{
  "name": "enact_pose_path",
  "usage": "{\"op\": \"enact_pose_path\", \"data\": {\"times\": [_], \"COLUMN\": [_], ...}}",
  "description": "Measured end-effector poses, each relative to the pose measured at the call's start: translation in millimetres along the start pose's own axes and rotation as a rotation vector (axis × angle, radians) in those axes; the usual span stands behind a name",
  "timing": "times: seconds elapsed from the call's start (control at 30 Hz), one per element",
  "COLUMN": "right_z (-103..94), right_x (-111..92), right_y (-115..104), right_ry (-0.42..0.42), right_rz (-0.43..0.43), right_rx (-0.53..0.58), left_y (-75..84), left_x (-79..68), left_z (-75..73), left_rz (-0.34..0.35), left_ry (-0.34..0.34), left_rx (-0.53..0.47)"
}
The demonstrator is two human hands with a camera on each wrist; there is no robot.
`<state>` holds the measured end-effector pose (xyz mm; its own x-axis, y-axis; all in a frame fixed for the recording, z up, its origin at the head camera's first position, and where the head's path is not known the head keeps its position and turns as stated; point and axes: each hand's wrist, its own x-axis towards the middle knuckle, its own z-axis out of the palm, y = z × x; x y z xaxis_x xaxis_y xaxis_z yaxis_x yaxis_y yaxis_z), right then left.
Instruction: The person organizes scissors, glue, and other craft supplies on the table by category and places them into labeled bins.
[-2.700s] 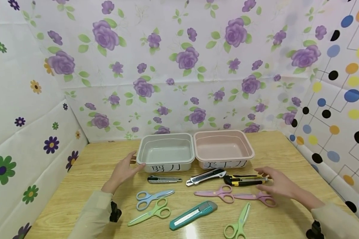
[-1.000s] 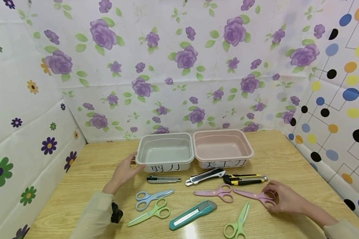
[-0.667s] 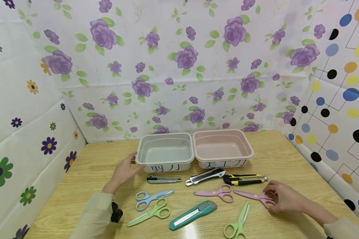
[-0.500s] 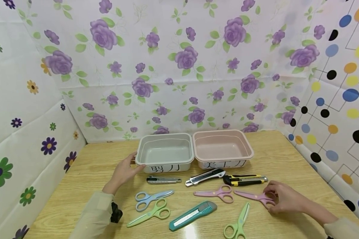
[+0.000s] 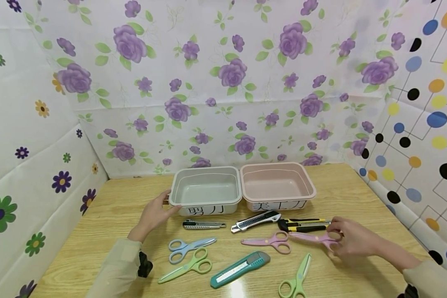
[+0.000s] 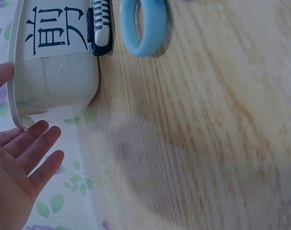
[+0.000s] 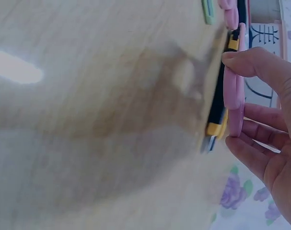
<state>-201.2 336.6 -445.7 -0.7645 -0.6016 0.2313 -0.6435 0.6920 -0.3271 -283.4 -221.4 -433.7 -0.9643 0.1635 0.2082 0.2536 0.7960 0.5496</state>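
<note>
Right hand [image 5: 354, 237]: my thumb and fingers pinch the rightmost pink scissors [image 5: 318, 238] by the handles.
Just changed: these scissors have shifted toward the yellow-black knife [image 5: 306, 228], apparently off the table [image 5: 104, 236]; I judge 1 pair picked up.
Left hand [image 5: 155, 214]: fingers wide, touching the grey bin [image 5: 229, 208].

The wooden table [image 5: 123, 198] bears a grey bin [image 5: 206, 193] beside a pink bin [image 5: 277, 189] at the back, a grey cutter [image 5: 204, 224], a white cutter [image 5: 255, 221] and a yellow cutter [image 5: 296, 226] in a row just in front, and, nearer still, blue scissors [image 5: 188, 247], pink scissors [image 5: 270, 241], green scissors [image 5: 189, 265], a teal cutter [image 5: 240, 269] and a second green pair [image 5: 300, 276].
</note>
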Motion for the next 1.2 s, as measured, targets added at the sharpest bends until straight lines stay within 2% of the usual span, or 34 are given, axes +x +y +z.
{"op": "enact_pose_path", "data": {"times": [0.33, 0.67, 1.03, 1.2], "right_z": [-15.1, -28.8, -31.2, -31.3], "right_x": [30, 66, 106, 124], "right_y": [-8, -28, -47, -55], "right_ry": [-0.027, -0.058, -0.063, -0.019], "right_rz": [-0.018, -0.044, -0.11, -0.195], "right_rx": [-0.01, -0.049, -0.049, -0.068], "left_y": [0.8, -0.4, 0.5, 1.6], "left_x": [-1.9, -0.4, 0.3, 1.8], "left_z": [-1.7, -2.2, -3.6, -4.6], "left_rz": [0.008, 0.008, 0.01, 0.005], "left_ry": [0.008, 0.011, 0.004, -0.001], "left_rx": [-0.002, 0.014, 0.036, 0.041]}}
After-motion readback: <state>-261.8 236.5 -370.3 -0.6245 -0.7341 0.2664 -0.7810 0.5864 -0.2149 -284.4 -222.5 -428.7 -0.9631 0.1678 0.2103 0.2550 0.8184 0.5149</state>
